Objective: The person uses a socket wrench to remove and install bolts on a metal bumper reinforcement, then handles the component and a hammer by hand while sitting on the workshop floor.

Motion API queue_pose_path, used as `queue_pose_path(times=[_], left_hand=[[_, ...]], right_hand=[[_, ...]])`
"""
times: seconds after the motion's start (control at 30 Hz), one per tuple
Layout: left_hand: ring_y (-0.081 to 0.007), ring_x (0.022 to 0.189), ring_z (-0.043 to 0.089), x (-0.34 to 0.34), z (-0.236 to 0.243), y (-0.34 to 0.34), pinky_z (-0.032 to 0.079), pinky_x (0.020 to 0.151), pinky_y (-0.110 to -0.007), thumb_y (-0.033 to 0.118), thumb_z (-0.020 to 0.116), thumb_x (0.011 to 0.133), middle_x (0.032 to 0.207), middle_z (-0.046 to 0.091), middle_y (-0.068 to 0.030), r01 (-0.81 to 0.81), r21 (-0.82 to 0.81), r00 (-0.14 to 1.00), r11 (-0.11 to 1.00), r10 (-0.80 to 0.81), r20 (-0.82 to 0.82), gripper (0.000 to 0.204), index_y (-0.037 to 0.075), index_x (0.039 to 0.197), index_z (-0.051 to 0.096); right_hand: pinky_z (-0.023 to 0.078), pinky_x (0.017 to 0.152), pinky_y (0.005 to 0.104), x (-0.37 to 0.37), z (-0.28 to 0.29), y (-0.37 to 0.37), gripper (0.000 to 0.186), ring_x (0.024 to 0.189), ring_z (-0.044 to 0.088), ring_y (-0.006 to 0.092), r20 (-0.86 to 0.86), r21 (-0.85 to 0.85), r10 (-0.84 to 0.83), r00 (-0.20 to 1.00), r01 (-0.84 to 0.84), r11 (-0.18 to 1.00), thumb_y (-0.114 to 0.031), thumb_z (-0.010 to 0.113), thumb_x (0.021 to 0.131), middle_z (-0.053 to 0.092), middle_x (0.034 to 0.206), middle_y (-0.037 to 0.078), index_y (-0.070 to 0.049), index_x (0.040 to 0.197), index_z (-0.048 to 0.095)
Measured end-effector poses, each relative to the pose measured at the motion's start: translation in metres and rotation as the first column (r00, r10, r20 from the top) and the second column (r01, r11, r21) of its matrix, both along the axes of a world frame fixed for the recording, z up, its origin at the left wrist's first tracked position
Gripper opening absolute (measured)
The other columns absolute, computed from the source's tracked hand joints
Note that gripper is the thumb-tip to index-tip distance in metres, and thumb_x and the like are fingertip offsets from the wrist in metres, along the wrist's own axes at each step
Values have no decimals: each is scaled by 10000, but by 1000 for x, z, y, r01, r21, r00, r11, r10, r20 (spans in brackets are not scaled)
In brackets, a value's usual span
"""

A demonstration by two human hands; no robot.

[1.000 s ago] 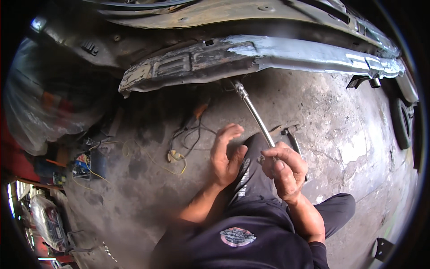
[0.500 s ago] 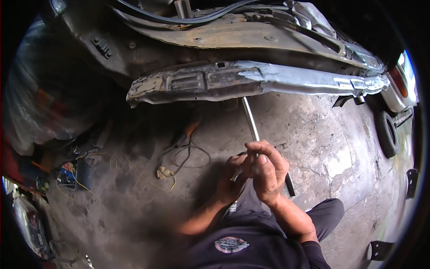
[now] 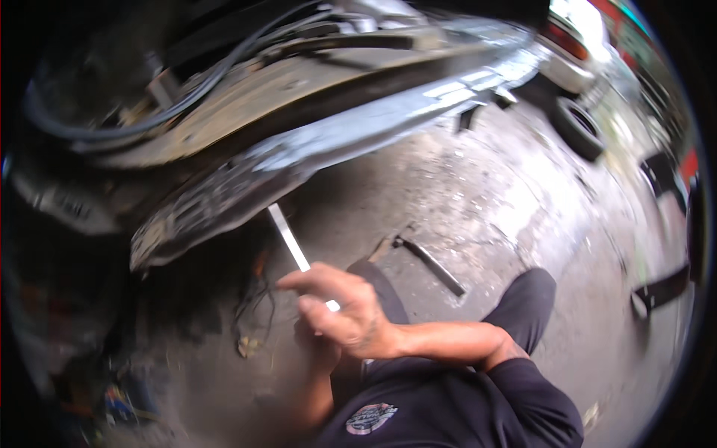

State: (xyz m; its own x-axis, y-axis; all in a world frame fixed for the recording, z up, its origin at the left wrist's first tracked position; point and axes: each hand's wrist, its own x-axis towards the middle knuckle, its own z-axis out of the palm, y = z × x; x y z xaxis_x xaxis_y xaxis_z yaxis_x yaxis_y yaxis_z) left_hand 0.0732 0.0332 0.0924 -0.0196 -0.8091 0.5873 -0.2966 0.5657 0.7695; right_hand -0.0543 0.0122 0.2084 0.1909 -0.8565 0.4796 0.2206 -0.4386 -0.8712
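Note:
My right hand (image 3: 345, 308) is closed around a slim, shiny metal bar (image 3: 290, 237). The bar slants up and left, its far end close under the edge of a long vehicle panel (image 3: 321, 142). A short bright piece of it shows between my thumb and palm. My left hand (image 3: 317, 349) sits right below and behind the right one, so its fingers are hidden. The panel is bare and dark at its left end and coated light grey over the rest.
A hammer (image 3: 429, 265) lies on the concrete floor (image 3: 478, 194) by my knees. Cable with a yellowish plug (image 3: 245, 346) lies at lower left. A tyre (image 3: 576, 128) rests at the right beside a light-coloured car (image 3: 571, 63). A grey hose (image 3: 202, 93) curves over the vehicle body.
The view has swung, so the panel now runs diagonally and more floor shows at right. My hands and the bar appear further left, and the hammer is now in plain sight.

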Motion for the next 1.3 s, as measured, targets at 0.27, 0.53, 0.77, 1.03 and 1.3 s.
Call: queue_pose_path(times=[0.27, 0.53, 0.77, 1.03, 1.3], left_hand=[[-224, 724, 650, -23, -10, -3, 514, 670, -324, 43, 555, 957, 818, 658, -92, 109, 106, 993, 988, -104, -50, 113, 7, 969, 661], [-175, 773, 647, -4, -9, -2, 507, 674, -306, 81, 558, 986, 849, 662, -61, 73, 142, 997, 987, -70, -27, 120, 7, 958, 647], [-133, 816, 644, -1, 0, 1, 501, 678, -290, 114, 561, 1011, 876, 665, -35, 302, 296, 939, 906, -230, -255, 146, 6, 948, 635], [-145, 668, 615, -7, 23, 6, 490, 609, -290, 248, 541, 1050, 821, 614, -62, 54, 178, 996, 983, -40, -81, 253, 26, 995, 650], [-165, 685, 626, 5, 16, 3, 493, 615, -292, 154, 610, 980, 798, 592, -69, 68, 110, 995, 992, -59, -82, 175, 23, 1087, 655]], right_hand=[[496, 722, 351, -15, -7, -2, 218, 825, 646, 284, 13, -121, -66, 998, 67, 990, -57, 562, 913, 629, 916, 169, 46, 1083, 653], [490, 681, 346, -3, -4, 0, 222, 786, 636, 250, 98, 3, -10, 995, 9, 1000, -57, 540, 899, 613, 837, 136, 44, 1059, 656], [493, 644, 280, -12, -9, -1, 342, 730, 640, 163, 31, 36, -45, 999, 43, 998, -228, 535, 964, 652, 838, 122, 78, 1018, 677], [486, 604, 269, -6, -23, -4, 276, 665, 619, 160, 61, -57, -30, 998, 33, 998, -110, 509, 926, 640, 818, 116, 88, 1024, 673], [433, 568, 230, 2, -25, 1, 390, 634, 561, 112, 137, 27, -32, 990, 29, 999, -282, 521, 1025, 571, 799, 76, 91, 1026, 632]])
